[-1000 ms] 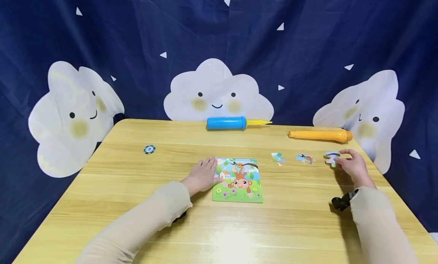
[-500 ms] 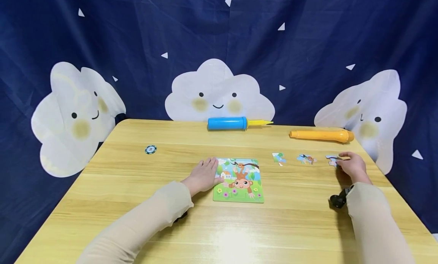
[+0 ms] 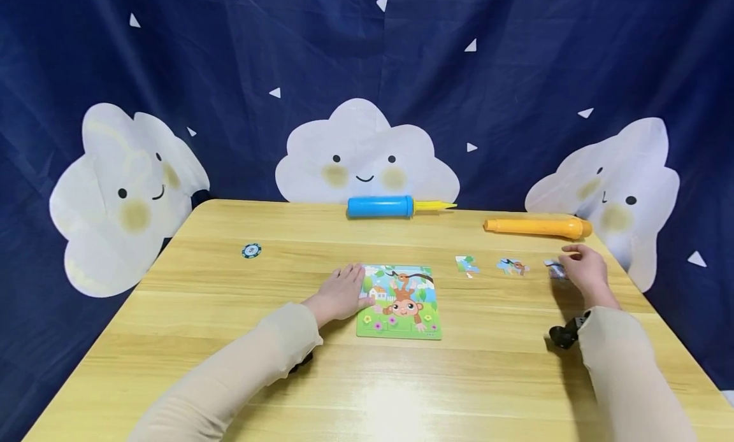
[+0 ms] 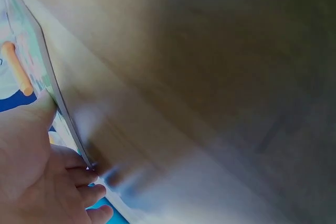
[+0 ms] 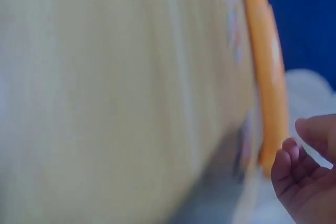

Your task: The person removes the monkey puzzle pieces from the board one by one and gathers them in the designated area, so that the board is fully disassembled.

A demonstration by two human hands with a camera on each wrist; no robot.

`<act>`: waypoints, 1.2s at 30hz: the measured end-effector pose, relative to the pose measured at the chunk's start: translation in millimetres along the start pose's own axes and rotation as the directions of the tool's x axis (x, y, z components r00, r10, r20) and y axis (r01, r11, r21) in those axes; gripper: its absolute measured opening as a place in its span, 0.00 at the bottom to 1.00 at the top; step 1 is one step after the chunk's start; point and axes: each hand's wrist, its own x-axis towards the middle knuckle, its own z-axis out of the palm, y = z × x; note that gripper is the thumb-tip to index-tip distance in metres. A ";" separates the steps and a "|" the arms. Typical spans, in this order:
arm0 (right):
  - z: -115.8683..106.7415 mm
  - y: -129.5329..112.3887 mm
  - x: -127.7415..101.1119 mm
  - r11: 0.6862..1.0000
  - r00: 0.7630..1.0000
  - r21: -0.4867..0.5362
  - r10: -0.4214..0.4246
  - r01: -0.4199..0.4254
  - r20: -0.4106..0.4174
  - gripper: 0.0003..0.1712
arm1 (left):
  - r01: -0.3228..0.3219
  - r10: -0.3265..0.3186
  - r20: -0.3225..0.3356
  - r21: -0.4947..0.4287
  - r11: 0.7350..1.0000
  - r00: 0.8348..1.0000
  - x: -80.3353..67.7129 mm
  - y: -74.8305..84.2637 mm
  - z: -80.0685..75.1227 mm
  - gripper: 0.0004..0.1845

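My left hand point(image 3: 339, 294) rests at the left edge of a square monkey jigsaw puzzle point(image 3: 399, 302), its thumb lying on the board's surface. In the left wrist view this hand point(image 4: 50, 163) touches the board's edge point(image 4: 52, 72). Over on the right, my right hand point(image 3: 587, 273) hovers just above a loose puzzle piece point(image 3: 555, 269), partly covering it. The right wrist view shows thumb and fingers point(image 5: 282, 169) apart with nothing between them. Two more loose pieces lie to the left: one with a tail and branch point(image 3: 513, 267), another with green leaves point(image 3: 467, 266).
A blue hand pump point(image 3: 380, 206) with a yellow nozzle lies along the table's back edge. Right of it is an orange tube-shaped object point(image 3: 537, 227). A round poker chip point(image 3: 251, 250) sits at the back left of the wooden table point(image 3: 241, 378). A dark cloud-print curtain point(image 3: 229, 66) hangs behind.
My right hand has let go of the rightmost puzzle piece, which now lies on the table, and has lifted slightly. My left hand has stayed on the puzzle.
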 end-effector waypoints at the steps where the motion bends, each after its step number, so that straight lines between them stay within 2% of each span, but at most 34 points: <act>1: 2.5 -7.2 -1.4 0.999 0.999 0.024 -0.044 0.044 -0.005 0.23 | -0.001 0.001 0.001 -0.003 1.000 1.000 -0.1 -0.9 0.6 0.41; 4: 13.4 -31.8 -7.5 0.979 0.984 0.100 -0.180 0.178 0.004 0.21 | -0.008 0.008 -0.009 -0.015 1.000 1.000 -1.3 -3.3 2.4 0.41; 6: 23.1 -48.3 -13.1 0.955 0.964 0.145 -0.264 0.258 0.018 0.19 | -0.012 0.012 -0.018 -0.032 0.999 1.000 -2.8 -4.2 3.4 0.41; 10: 43.9 -81.2 -26.7 0.917 0.921 0.175 -0.377 0.357 0.094 0.16 | -0.031 0.029 -0.036 -0.064 0.997 0.999 -6.2 -5.3 4.6 0.41; 13: 61.5 -104.8 -37.8 0.886 0.877 0.186 -0.454 0.425 0.156 0.14 | -0.058 0.054 -0.046 -0.083 0.995 0.997 -8.5 -6.6 4.7 0.43; 17: 89.2 -130.8 -54.2 0.838 0.800 0.217 -0.544 0.501 0.253 0.13 | -0.087 0.083 -0.051 -0.071 0.994 0.995 -10.5 -7.8 6.3 0.46; 21: 113.8 -152.4 -73.2 0.804 0.712 0.256 -0.594 0.536 0.374 0.14 | -0.100 0.097 -0.050 -0.046 0.994 0.994 -11.3 -7.6 7.3 0.47; 26: 139.5 -169.8 -90.9 0.757 0.575 0.247 -0.630 0.605 0.522 0.18 | -0.112 0.110 -0.038 -0.031 0.993 0.993 -10.8 -7.4 6.6 0.48; 28: 147.3 -174.7 -95.1 0.732 0.528 0.225 -0.636 0.643 0.562 0.19 | -0.112 0.111 -0.030 -0.027 0.993 0.993 -10.0 -7.3 6.1 0.48; 30: 153.7 -179.2 -97.7 0.714 0.498 0.203 -0.634 0.670 0.592 0.20 | -0.112 0.112 -0.021 -0.015 0.994 0.994 -9.3 -7.1 5.8 0.48; 32: 158.8 -183.4 -99.7 0.708 0.483 0.188 -0.627 0.681 0.612 0.21 | -0.111 0.111 -0.014 -0.006 0.994 0.994 -9.0 -7.0 4.9 0.48; 36: 167.2 -187.0 -100.8 0.690 0.471 0.141 -0.614 0.710 0.634 0.24 | -0.114 0.114 0.002 0.004 0.993 0.993 -8.3 -6.1 4.3 0.48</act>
